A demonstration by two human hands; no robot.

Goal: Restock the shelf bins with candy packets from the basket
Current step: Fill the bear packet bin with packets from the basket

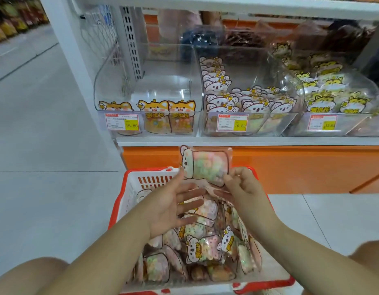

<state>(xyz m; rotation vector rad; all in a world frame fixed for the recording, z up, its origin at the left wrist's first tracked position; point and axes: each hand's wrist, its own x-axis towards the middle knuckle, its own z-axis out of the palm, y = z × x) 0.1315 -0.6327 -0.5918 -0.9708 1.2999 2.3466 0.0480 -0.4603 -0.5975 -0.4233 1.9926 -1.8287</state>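
Pinching a clear koala-print candy packet (205, 167) above the far rim of the red-and-white plastic basket (141, 170), right hand (246, 188) mid-transfer; left hand (169, 206) splayed, empty. Next, likely: raise it into the clear middle bin (248, 67) (matching koalas).

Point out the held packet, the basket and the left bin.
held packet (207, 165): head view, on its clear middle over the candy.
basket (154, 180): head view, on its slotted far wall.
left bin (150, 90): head view, on its clear front wall.
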